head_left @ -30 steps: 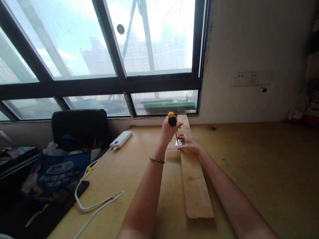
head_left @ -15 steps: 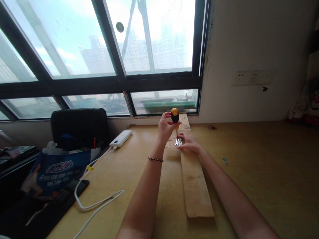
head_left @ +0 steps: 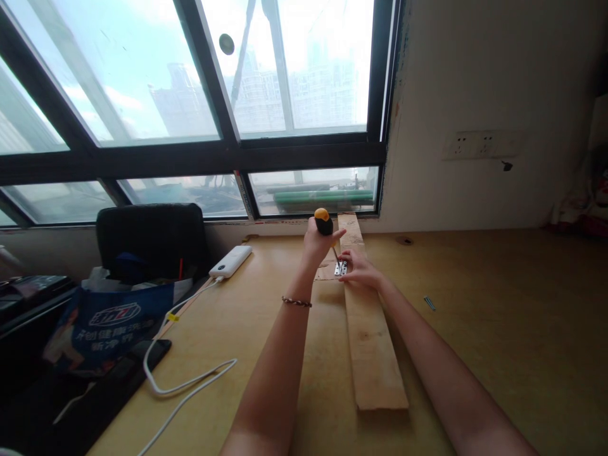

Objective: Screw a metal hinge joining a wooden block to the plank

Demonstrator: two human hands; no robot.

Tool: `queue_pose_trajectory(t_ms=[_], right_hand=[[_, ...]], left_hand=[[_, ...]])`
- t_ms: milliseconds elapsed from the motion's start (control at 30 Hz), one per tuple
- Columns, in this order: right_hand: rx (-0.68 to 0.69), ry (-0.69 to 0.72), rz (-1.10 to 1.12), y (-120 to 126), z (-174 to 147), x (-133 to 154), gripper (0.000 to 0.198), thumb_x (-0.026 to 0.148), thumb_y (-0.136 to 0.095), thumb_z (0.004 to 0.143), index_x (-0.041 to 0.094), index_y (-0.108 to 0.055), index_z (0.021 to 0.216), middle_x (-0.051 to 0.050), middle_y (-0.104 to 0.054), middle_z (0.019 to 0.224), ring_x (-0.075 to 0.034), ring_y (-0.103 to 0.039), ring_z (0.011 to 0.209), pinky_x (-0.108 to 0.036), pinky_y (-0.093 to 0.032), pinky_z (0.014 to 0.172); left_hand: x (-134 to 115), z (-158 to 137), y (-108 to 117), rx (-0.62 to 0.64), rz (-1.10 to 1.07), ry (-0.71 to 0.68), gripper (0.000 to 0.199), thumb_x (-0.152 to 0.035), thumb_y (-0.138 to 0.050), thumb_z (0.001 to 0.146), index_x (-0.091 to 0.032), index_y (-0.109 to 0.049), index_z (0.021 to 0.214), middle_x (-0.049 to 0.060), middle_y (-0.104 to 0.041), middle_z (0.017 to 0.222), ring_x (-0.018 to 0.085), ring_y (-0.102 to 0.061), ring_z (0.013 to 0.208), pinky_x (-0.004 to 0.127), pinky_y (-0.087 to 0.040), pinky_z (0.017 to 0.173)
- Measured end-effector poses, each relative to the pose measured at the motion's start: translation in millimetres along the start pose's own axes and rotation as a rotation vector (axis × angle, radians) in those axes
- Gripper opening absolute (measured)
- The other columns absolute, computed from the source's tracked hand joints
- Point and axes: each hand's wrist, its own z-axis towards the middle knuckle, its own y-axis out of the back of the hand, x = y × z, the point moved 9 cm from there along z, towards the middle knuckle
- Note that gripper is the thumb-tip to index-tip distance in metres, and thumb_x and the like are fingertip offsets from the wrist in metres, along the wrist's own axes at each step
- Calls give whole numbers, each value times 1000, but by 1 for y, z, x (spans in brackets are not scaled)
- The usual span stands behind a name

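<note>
Left grip point(head_left: 319, 244) wrapped round screwdriver point(head_left: 325, 224) — right grip point(head_left: 360, 268) pinching hinge point(head_left: 340, 269) on plank point(head_left: 373, 345).

White power bank point(head_left: 230, 261) w/ cable point(head_left: 185, 386), black chair point(head_left: 151, 237), blue bag point(head_left: 107, 316), wall socket point(head_left: 479, 145).

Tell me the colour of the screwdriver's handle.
The screwdriver handle is black with a yellow-orange cap, seen in the head view.

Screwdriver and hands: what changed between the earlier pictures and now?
The left hand closed its grip again round the screwdriver handle; half a second ago only the fingertips held it, standing more upright. The handle now leans left, tip at the hinge. The right hand stayed beside the hinge on the plank; power bank and cable unmoved.
</note>
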Motion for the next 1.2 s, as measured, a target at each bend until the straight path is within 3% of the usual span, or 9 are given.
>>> queue_pose_trajectory(t_ms=[200,433,633,833,1200], right_hand=[[-1,7,-8,1,0,0,64,27,-81,49,21,-51,106,-7,-54,115,-25,-50,112,-38,-39,97],[-6,1,-5,1,0,-1,69,26,-80,49,21,-48,110,-7,-55,115,-25,-50,112,-40,-38,97],[-11,4,-2,1,-1,0,70,27,-81,48,21,-48,110,-8,-55,115,-25,-49,113,-40,-38,98],[-10,0,-4,2,0,3,66,26,-81,48,21,-50,105,-7,-55,114,-24,-51,111,-39,-39,96],[21,20,-34,1,-1,7,65,28,-80,49,20,-49,106,-6,-57,111,-24,-51,110,-39,-39,96]], left_hand=[[-7,-2,8,1,31,17,49,-25,-81,40,-20,-45,72,-2,-55,62,20,-58,67,30,-42,61],[-12,-9,-10,165,-335,135,44,-4,-64,47,-18,-44,84,2,-64,69,24,-64,73,29,-46,58],[-19,-14,-17,202,-438,157,34,-5,-56,48,-16,-48,79,5,-65,70,26,-63,79,30,-45,59],[-18,-12,-20,257,-514,135,17,-9,-57,49,-13,-57,65,9,-66,79,28,-61,88,36,-47,70],[-27,-9,3,105,-581,121,16,-8,-55,48,-13,-57,63,7,-66,74,25,-63,82,40,-49,74]])
